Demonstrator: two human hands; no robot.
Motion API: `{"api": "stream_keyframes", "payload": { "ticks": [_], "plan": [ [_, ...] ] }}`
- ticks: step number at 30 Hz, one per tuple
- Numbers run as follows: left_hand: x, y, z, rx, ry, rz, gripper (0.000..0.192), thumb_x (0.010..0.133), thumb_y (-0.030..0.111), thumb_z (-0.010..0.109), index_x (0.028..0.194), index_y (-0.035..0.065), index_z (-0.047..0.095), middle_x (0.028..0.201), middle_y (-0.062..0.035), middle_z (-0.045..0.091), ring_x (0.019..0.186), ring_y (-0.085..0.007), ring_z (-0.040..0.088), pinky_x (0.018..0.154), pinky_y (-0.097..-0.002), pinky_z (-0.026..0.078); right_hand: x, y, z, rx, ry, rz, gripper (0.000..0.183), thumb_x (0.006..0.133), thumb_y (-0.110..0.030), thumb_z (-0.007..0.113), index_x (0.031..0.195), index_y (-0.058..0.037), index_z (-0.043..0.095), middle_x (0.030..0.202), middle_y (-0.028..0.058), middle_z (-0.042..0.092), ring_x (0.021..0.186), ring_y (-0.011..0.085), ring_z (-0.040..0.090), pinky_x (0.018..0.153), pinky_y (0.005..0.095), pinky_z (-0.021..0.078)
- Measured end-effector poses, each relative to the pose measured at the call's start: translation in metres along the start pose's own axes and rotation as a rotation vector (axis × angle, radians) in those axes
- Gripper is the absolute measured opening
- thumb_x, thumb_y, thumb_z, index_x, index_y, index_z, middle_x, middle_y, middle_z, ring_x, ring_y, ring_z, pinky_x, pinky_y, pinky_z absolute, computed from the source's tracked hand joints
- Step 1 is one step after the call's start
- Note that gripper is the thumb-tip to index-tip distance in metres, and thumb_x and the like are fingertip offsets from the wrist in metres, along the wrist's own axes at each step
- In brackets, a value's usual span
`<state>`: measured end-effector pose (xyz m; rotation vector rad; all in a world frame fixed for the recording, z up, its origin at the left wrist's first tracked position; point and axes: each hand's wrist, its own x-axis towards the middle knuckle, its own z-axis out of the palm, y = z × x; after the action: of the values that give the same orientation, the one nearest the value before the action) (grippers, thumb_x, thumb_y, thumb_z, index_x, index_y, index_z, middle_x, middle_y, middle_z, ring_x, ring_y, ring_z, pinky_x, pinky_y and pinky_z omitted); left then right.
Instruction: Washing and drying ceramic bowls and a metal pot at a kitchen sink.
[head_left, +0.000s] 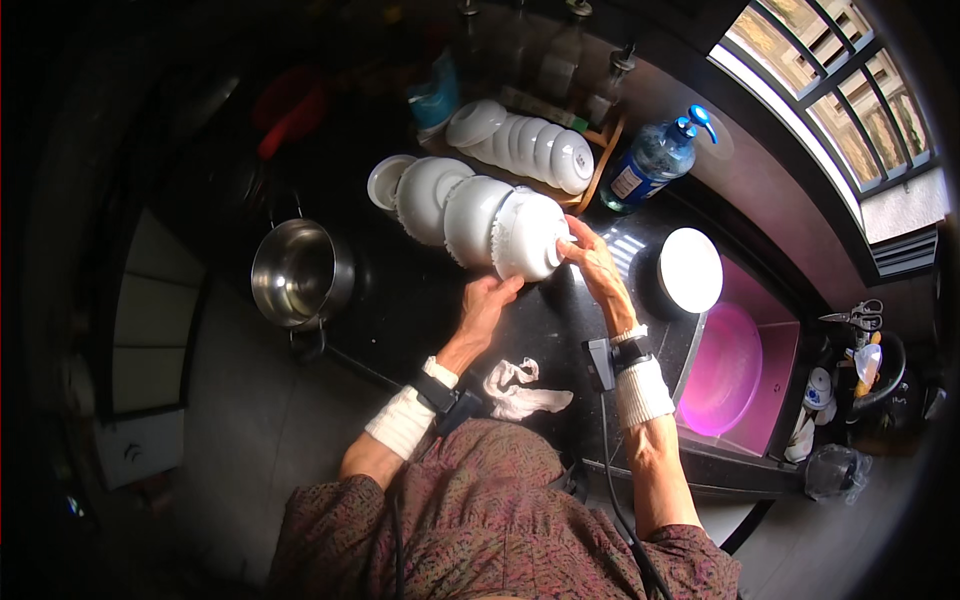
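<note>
A row of white ceramic bowls (470, 214) lies on the black countertop, several of them with scalloped rims, tilted on edge one against another. At its near right end is a white scalloped bowl (527, 236). My right hand (589, 259) has its thumb and fingers on the foot of this bowl, and my left hand (487, 300) touches its lower rim with the fingertips. Behind the row, smaller white bowls (525, 146) lean in a wooden rack (600, 169). A crumpled white cloth (517, 390) lies on the counter between my forearms.
A steel pot (294, 274) stands at the left, with a red plastic utensil (289, 116) beyond. A blue pump bottle (651, 161) is behind my right hand. A white round dish (690, 270) stands by the sink, which holds a pink plastic basin (721, 371). Scissors (862, 315) lie far right.
</note>
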<state>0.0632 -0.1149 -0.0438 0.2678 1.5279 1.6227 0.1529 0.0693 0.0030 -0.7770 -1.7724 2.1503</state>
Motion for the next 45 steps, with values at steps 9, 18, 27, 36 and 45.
{"api": "stream_keyframes", "payload": {
  "ticks": [9, 18, 27, 36, 45],
  "plan": [
    [-0.006, 0.013, 0.011, -0.039, -0.076, -0.091, 0.027, 0.083, 0.017, 0.068, 0.102, -0.0002, 0.06, 0.096, -0.0048, 0.062, 0.089, -0.0122, 0.06, 0.079, -0.0273, 0.05, -0.001, 0.029, -0.022, -0.114, 0.193, -0.05, 0.071, 0.08, -0.028, 0.068, 0.136, 0.0015, 0.037, 0.128, 0.0194, 0.05, 0.114, 0.026, 0.05, 0.096, 0.0345, 0.039],
    [-0.017, 0.002, -0.006, 0.045, -0.163, -0.196, 0.036, 0.083, 0.014, 0.066, 0.111, -0.0052, 0.054, 0.098, -0.0132, 0.063, 0.087, -0.0182, 0.063, 0.076, -0.0267, 0.053, -0.088, 0.026, -0.108, -1.29, 0.679, -0.346, 0.054, 0.073, -0.009, 0.066, 0.122, 0.0025, 0.046, 0.113, 0.0242, 0.053, 0.104, 0.0395, 0.051, 0.091, 0.0452, 0.0412],
    [-0.029, 0.017, 0.067, 0.297, -0.546, -0.207, 0.038, 0.085, 0.019, 0.066, 0.113, -0.0039, 0.057, 0.102, -0.0117, 0.063, 0.092, -0.0152, 0.061, 0.078, -0.0264, 0.051, -0.128, 0.055, -0.156, -1.235, 0.733, -0.162, 0.008, 0.073, -0.007, 0.055, 0.079, -0.0023, 0.058, 0.073, 0.0207, 0.056, 0.069, 0.0391, 0.056, 0.06, 0.0449, 0.0437],
    [-0.035, 0.005, 0.125, 0.358, -0.777, -0.173, 0.026, 0.085, 0.017, 0.063, 0.103, -0.0004, 0.062, 0.087, -0.0036, 0.063, 0.072, -0.0074, 0.055, 0.065, -0.0211, 0.047, -0.286, 0.068, -0.283, 0.301, 1.113, -0.415, 0.046, 0.08, -0.003, 0.061, 0.122, 0.0083, 0.047, 0.117, 0.0164, 0.054, 0.111, 0.0291, 0.051, 0.096, 0.0434, 0.0408],
    [-0.037, 0.001, 0.131, 0.39, -0.799, -0.163, 0.029, 0.083, 0.02, 0.066, 0.104, 0.0003, 0.062, 0.084, -0.0052, 0.064, 0.07, -0.0091, 0.056, 0.066, -0.0233, 0.048, -0.303, 0.09, -0.264, 1.062, 0.929, -0.705, 0.043, 0.083, 0.002, 0.059, 0.124, 0.0017, 0.048, 0.123, 0.0174, 0.054, 0.115, 0.028, 0.051, 0.1, 0.0444, 0.0428]
  ]
}}
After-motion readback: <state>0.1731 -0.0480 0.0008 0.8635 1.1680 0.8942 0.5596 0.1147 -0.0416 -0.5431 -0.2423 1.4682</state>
